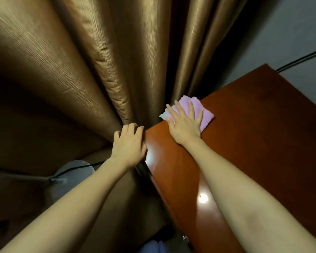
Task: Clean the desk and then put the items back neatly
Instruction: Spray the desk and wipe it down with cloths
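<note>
The left hand [129, 143] holds back the curtain [102, 73] with bent fingers, and the right hand [184, 123] presses flat and open on the pink cloth [206, 115] at the desk [254, 139] corner, so wiping is underway; I think it should rub the far side next.

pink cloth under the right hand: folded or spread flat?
Folded. The pink cloth shows stacked layered edges at its left corner, under the flat right hand.
</note>
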`<state>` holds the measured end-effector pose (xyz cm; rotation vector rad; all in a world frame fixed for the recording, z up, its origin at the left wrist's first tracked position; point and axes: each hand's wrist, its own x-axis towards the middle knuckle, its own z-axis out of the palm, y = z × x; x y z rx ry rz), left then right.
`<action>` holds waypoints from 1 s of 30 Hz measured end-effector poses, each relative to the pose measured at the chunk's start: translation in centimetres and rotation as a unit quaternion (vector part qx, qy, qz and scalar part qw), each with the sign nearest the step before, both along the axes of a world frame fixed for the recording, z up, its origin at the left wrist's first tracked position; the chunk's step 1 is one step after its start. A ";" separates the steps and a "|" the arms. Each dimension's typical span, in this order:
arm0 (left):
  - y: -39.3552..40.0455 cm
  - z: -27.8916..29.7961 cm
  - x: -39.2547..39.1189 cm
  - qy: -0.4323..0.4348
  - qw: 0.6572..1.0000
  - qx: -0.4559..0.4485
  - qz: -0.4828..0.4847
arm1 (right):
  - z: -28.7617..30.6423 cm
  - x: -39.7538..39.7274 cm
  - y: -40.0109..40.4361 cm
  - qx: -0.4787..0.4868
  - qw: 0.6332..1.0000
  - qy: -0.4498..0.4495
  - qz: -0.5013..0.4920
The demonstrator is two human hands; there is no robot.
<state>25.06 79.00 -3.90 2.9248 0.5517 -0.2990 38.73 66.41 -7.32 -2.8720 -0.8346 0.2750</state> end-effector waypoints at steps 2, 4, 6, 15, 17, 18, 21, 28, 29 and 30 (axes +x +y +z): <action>0.0 0.0 -0.2 0.004 1.000 -0.003 0.007 | 0.0 -0.5 0.2 -0.002 1.000 0.000 0.017; -0.3 0.1 -0.3 0.000 1.000 -0.003 0.013 | 0.0 -1.3 0.3 -0.003 1.000 0.000 0.029; -0.8 0.2 -0.3 -0.005 1.000 -0.003 0.014 | -0.1 -2.4 0.1 -0.005 0.999 0.002 0.033; -7.7 1.1 -0.6 0.008 1.000 -0.011 -0.027 | -0.1 -8.6 -10.0 0.002 0.999 0.030 -0.018; -10.4 1.5 -0.5 0.013 0.999 -0.011 -0.048 | -0.3 -10.6 -14.3 -0.014 0.999 0.015 -0.049; -12.1 1.6 -0.4 0.015 0.998 -0.012 -0.062 | -0.4 -11.5 -16.5 -0.021 0.997 0.003 -0.068; -18.0 2.3 -0.4 0.016 0.994 -0.017 -0.107 | -0.6 -14.3 -23.4 -0.029 0.993 -0.015 -0.114; -33.4 2.6 -3.2 0.022 0.976 -0.031 -0.215 | -1.2 -21.5 -39.8 -0.041 0.973 -0.001 -0.228; -35.6 2.5 -3.9 0.026 0.973 -0.031 -0.228 | -1.3 -22.6 -42.1 -0.042 0.968 -0.001 -0.248; -37.9 2.3 -4.7 0.032 0.969 -0.029 -0.242 | -1.3 -23.9 -44.6 -0.041 0.963 0.000 -0.267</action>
